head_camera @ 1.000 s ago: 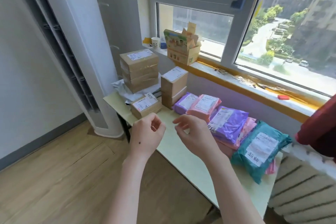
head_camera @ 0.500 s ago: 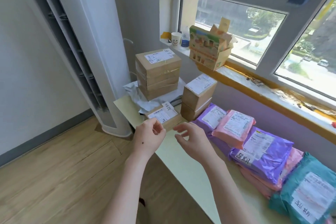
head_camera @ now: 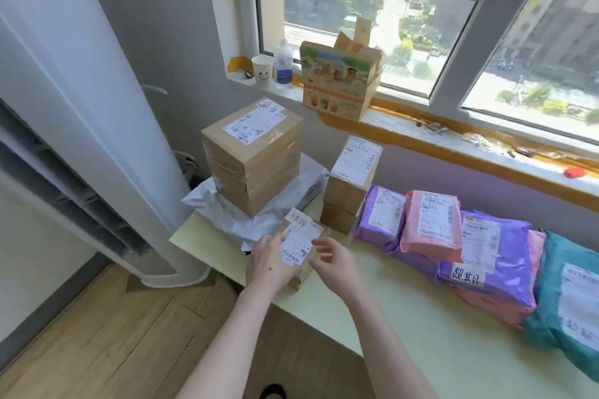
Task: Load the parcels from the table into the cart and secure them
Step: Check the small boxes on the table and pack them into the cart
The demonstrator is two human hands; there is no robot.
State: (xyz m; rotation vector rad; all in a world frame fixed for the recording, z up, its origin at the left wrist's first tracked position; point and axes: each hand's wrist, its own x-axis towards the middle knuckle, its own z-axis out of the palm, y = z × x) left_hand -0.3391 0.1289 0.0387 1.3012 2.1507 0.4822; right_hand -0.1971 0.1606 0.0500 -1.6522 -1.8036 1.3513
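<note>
Zero parcels loaded, as far as can be seen. The cart is not in view, and all stock listed sits on the table (head_camera: pixel 421 353).

Item in hand: small box (head_camera: pixel 303 248), brown card, white label up, at the front edge near the left corner. It appears to rest on the table.
- Left hand (head_camera: pixel 267 267): grips the box's left end, thumb over the label edge, fingers curled round the near side.
- Right hand (head_camera: pixel 335 266): just beside the box's right end, fingers loosely spread, holding nothing. Whether it touches the box cannot be told.
- Judgement: first pick-up under way.

Remaining, left to right:
- Tall stack (head_camera: pixel 252 155) of flat brown boxes at the back left corner, standing on grey-white bags (head_camera: pixel 223 209).
- Pair of boxes (head_camera: pixel 351 185), one on the other, just right of the stack.
- Purple mailer (head_camera: pixel 382 217) with a pink mailer (head_camera: pixel 432 225) lying partly over it.
- Larger purple mailer (head_camera: pixel 486 256), on top of further pink ones.
- Teal mailer (head_camera: pixel 564 295), cut off by the right of the view.

Not stock, on the windowsill (head_camera: pixel 405 128): paper cup (head_camera: pixel 262 70), bottle (head_camera: pixel 284 65), printed carton (head_camera: pixel 338 81).

Outstanding: every parcel still to go to the cart, then the securing. Neither step shows as begun.
</note>
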